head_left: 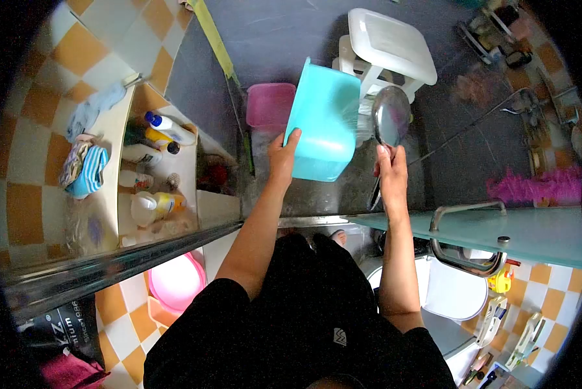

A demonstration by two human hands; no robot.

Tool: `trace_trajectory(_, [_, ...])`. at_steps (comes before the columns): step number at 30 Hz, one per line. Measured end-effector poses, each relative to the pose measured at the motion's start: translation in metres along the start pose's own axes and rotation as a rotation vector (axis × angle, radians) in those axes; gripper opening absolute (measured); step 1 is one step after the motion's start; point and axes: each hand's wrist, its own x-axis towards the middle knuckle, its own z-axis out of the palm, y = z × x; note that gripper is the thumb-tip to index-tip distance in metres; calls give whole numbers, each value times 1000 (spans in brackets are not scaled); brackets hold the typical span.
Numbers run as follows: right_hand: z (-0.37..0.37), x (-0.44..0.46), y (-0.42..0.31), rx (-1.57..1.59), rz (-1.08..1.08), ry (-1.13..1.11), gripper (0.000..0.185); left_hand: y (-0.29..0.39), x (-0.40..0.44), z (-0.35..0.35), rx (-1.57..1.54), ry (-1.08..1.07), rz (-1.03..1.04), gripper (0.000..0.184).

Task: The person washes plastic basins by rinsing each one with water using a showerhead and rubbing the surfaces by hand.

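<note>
My left hand [283, 155] grips the rim of a turquoise plastic bin [326, 123], which is tilted on its side so its outer wall and base face me. In my right hand [392, 172] is the handle of a shower head [391, 117], its round chrome head pointing up and away from me. Streaks that look like water show between the shower head and the bin. The fingers of my right hand are wrapped round the handle. The inside of the bin is hidden from view.
A white plastic stool [391, 45] stands behind the bin, and a pink basin [270, 106] lies on the floor to its left. Shelves with several bottles [171, 129] line the left. A glass door with a metal handle [469, 256] is at right, near a toilet [456, 292].
</note>
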Motion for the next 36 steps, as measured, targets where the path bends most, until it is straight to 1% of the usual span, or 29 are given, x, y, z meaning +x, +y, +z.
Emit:
trace_trajectory(1, [-5, 1, 9, -50, -39, 44, 27, -3, 1, -1, -19, -5, -5, 42])
trace_trajectory(3, [-15, 2, 21, -23, 11, 78, 25, -8, 2, -2, -45, -24, -2, 42])
trace_trajectory(5, [-7, 4, 33, -9, -33, 171, 30, -13, 1, -2, -57, -53, 14, 42])
trace_trajectory(6, [-1, 4, 39, -1, -54, 219, 33, -12, -2, 1, -33, -33, 2, 40])
trace_trajectory(7, [9, 6, 38, -68, -113, 272, 44, -8, -9, 9, -7, -16, -9, 39])
trace_trajectory(8, [18, 6, 35, -133, -65, 284, 49, -4, -16, 16, 19, 1, -18, 38])
trace_trajectory(9, [28, 7, 25, -197, -16, 296, 53, -3, -22, 23, -20, 11, -17, 36])
trace_trajectory(10, [35, 13, 31, -217, -8, 320, 60, -3, -29, 30, -59, 22, -16, 35])
trace_trajectory(12, [35, 24, 31, -328, 18, 393, 65, -2, -35, 34, -128, 21, -14, 31])
trace_trajectory(13, [35, 25, 29, -386, 33, 427, 68, -5, -37, 34, -97, 7, 12, 30])
trace_trajectory(14, [32, 24, 26, -425, 80, 394, 61, -8, -38, 34, -67, -5, 39, 30])
trace_trajectory(15, [30, 26, 37, -315, 26, 400, 57, -10, -39, 34, -39, -17, 67, 30])
trace_trajectory(17, [28, 34, 65, -94, -87, 407, 48, 3, -40, 34, -67, 15, 5, 33])
trace_trajectory(18, [29, 32, 64, -139, -111, 397, 36, 9, -41, 33, -80, 35, -26, 35])
trace_trajectory(21, [28, 8, 21, 1, 118, 82, 34, 17, -31, 30, -335, 89, -91, 44])
trace_trajectory(22, [33, 3, 18, 46, 35, 47, 32, 2, -17, 24, -376, 70, -148, 53])
trace_trajectory(23, [35, 0, 16, 26, 4, 9, 30, -13, -7, 21, -457, 53, -171, 53])
trace_trajectory(25, [40, -11, -6, 99, -21, -39, 26, -30, 5, 21, -622, 14, -215, 54])
trace_trajectory(28, [37, -17, -7, 89, 12, -90, 24, -49, 16, 23, -806, 48, -292, 54])
trace_trajectory(31, [33, -24, 0, 41, 75, -1, 22, -56, 20, 27, -940, 215, -519, 54])
trace_trajectory(32, [30, -19, 27, 54, -57, 53, 21, -56, 21, 27, -970, 239, -553, 52])
trace_trajectory(33, [25, -18, 43, 29, -67, 106, 21, -60, 24, 24, -1001, 264, -587, 50])
trace_trajectory(34, [18, -18, 47, 42, -32, 148, 22, -65, 26, 21, -1030, 288, -622, 50])
trace_trajectory(36, [0, -17, 57, 52, 54, 237, 25, -73, 23, 6, -1112, 240, -573, 56])
